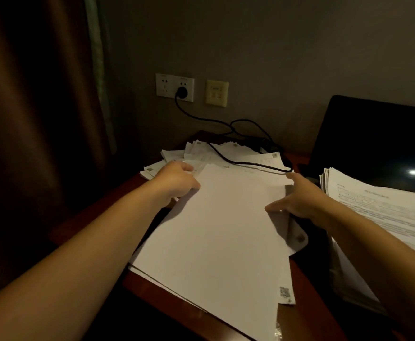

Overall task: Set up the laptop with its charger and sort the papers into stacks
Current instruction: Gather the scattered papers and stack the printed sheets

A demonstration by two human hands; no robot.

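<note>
Between the left hand [176, 179], apparently gripping its far corner, and the right hand [297, 201] pinching its edge, lies the paper stack [216, 230]: thin, floppy, slippery, best held at both edges.

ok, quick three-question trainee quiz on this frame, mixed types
1. True or false: the charger plug is in the wall socket.
2. In the head view, the laptop is at the: A left, B right, C centre.
3. Fill in: the left hand and right hand both grip the edges of the white ___.

Key: 1 true; 2 B; 3 paper stack.
</note>
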